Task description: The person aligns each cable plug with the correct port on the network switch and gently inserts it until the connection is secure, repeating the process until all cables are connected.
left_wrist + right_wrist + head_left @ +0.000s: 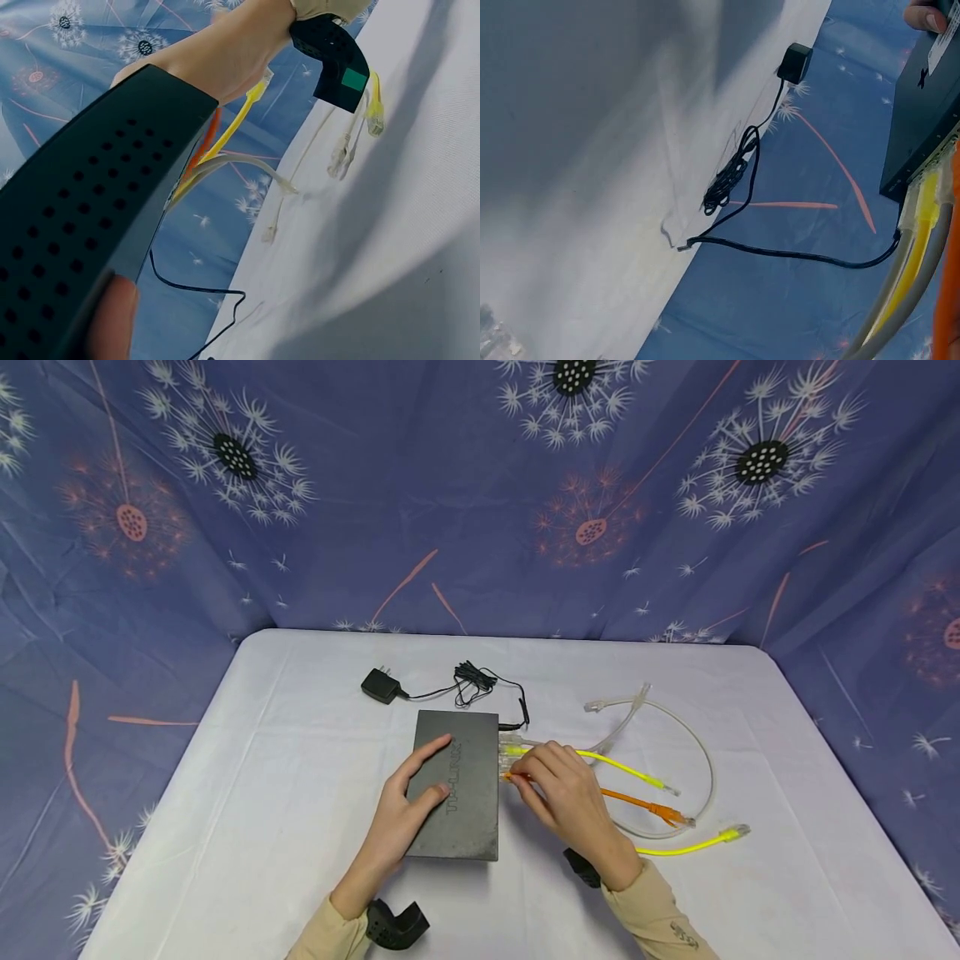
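Observation:
A dark grey TP-LINK network switch (pixel 468 793) is gripped at its left side by my left hand (pixel 401 814), thumb and a finger over its top. The other fingers are hidden in the head view; the left wrist view shows the switch's perforated side (pixel 97 202). With its fingertips, my right hand (pixel 566 793) pinches an orange network cable (pixel 949 262) close to the ports on the right side. How far its plug sits in the port is hidden. Beside it, a yellow cable (pixel 618 766) and grey cables (pixel 922 259) run from the ports.
A black power adapter (pixel 381 686) lies behind the switch, its bundled cord (pixel 474 681) leading to the switch's far right corner. On the white tablecloth (pixel 300 760) at right lie a looped grey cable (pixel 708 760) and another yellow cable (pixel 693 846). Black wrist mounts (pixel 396 925) sit at both wrists.

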`<action>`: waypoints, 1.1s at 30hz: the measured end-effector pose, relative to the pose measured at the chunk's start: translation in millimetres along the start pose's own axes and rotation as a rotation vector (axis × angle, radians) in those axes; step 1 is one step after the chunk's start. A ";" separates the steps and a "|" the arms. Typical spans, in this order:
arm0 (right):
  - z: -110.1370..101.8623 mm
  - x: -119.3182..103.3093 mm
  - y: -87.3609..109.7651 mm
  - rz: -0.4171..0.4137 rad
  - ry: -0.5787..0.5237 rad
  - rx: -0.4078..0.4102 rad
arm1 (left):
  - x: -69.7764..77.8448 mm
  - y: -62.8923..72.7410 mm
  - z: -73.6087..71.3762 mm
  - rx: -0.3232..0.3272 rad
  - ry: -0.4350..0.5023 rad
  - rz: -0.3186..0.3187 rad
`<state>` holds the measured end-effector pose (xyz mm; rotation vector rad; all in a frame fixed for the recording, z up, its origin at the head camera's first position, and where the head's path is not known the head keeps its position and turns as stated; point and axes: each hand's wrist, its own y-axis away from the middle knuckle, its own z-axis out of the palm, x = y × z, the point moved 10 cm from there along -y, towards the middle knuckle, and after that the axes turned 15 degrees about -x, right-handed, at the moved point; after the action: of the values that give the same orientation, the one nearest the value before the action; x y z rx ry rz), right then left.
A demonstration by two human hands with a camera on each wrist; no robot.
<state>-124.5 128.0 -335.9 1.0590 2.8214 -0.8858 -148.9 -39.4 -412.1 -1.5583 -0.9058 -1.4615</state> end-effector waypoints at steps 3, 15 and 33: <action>0.9 -0.4 -1.6 0.002 -0.002 -0.011 | 1.1 0.0 1.1 -0.005 -0.001 0.006; 5.9 -0.6 -2.8 -0.034 -0.063 -0.037 | 4.0 1.0 2.0 -0.004 -0.036 0.008; 12.0 1.2 -6.3 -0.055 -0.089 -0.060 | 1.5 0.8 1.1 0.007 -0.080 -0.013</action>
<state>-131.5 118.8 -343.1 0.9159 2.7964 -0.8244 -147.6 -38.7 -410.7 -1.6179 -0.9678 -1.4123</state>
